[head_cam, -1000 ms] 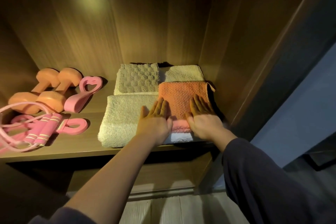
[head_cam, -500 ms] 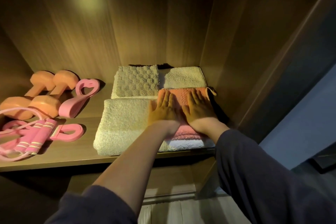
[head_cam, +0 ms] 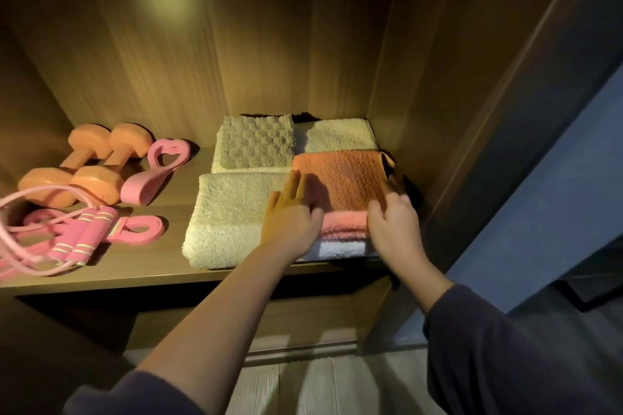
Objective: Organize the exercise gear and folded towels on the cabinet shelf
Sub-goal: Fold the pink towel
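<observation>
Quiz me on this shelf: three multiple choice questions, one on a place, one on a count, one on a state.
1. The dumbbells lie: A) left of the towels B) on the towels C) behind the towels.
2. Dumbbells in view: A) one B) two C) four.
3. The left hand is: A) flat, fingers straight B) gripping a dumbbell C) clenched.
A: they sit at the shelf's left, towels at right. B: two orange ones, side by side. A: straight fingers rest by the orange towel.
</observation>
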